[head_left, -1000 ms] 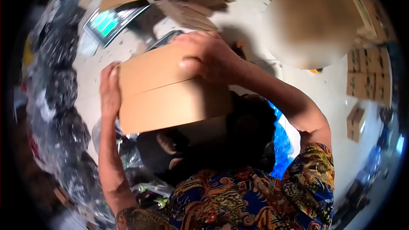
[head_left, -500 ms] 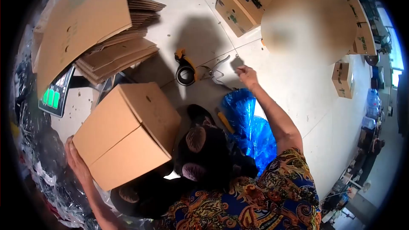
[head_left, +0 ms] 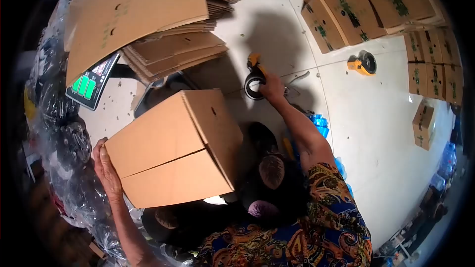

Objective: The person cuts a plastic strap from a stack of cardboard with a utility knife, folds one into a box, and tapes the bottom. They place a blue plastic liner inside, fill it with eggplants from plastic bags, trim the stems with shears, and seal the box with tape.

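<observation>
Right hand [head_left: 271, 88] now on tape dispenser [head_left: 255, 76], left hand [head_left: 106, 168] bracing box [head_left: 173, 148] edge

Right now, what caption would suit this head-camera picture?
Left hand steadies a cardboard box while right hand grasps a tape dispenser on the floor.

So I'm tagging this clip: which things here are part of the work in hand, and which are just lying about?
In hand:
- cardboard box, steadied by the left hand
- tape dispenser, reached by the right hand

Lying about:
- flat cardboard stack
- second dispenser
- printed cartons
- scale display
</observation>
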